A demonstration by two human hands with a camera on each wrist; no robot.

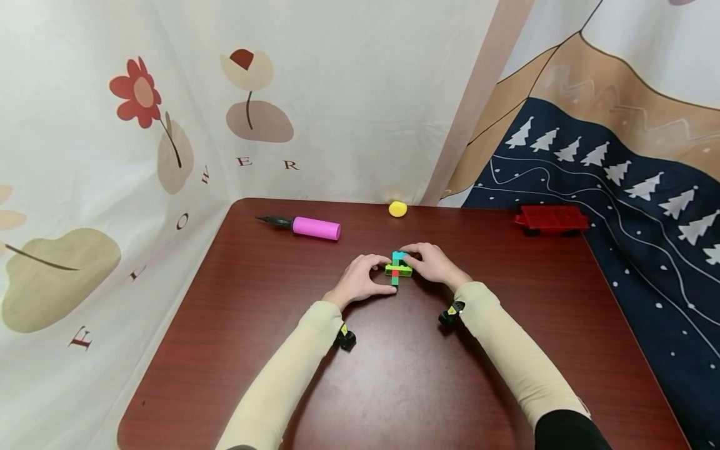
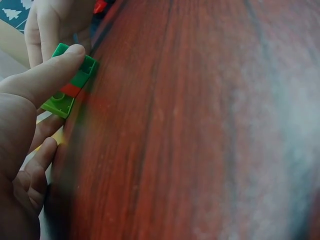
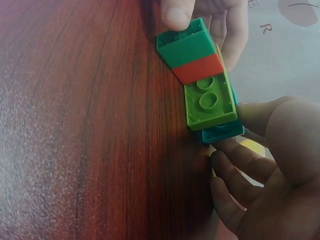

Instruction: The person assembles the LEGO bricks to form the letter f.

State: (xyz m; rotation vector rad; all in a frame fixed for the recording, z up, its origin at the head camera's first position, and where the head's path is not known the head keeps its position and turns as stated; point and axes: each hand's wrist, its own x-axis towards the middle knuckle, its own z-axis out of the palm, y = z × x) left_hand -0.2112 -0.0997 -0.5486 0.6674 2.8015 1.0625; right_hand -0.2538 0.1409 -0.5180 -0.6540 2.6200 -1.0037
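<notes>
A small assembly of toy building bricks (image 1: 395,273) is held between both hands over the table. It joins a green brick (image 3: 190,52), a red brick (image 3: 200,69), a lime brick (image 3: 197,110) laid crosswise and a teal brick (image 3: 222,134). My left hand (image 1: 360,281) grips the assembly from the left, its thumb (image 2: 65,67) against the hollow end of the green brick. From the right, my right hand (image 1: 433,262) pinches the teal part at the far end. In the right wrist view, the lime brick's hollow underside shows; my fingers partly cover the teal brick.
A pink-handled object with a black pointed end (image 1: 316,228) lies at the back left of the brown table (image 1: 394,375). A yellow lump (image 1: 397,209) sits at the back edge. Near the back right corner stands a red wheeled toy wagon (image 1: 554,219). Printed curtains hang behind.
</notes>
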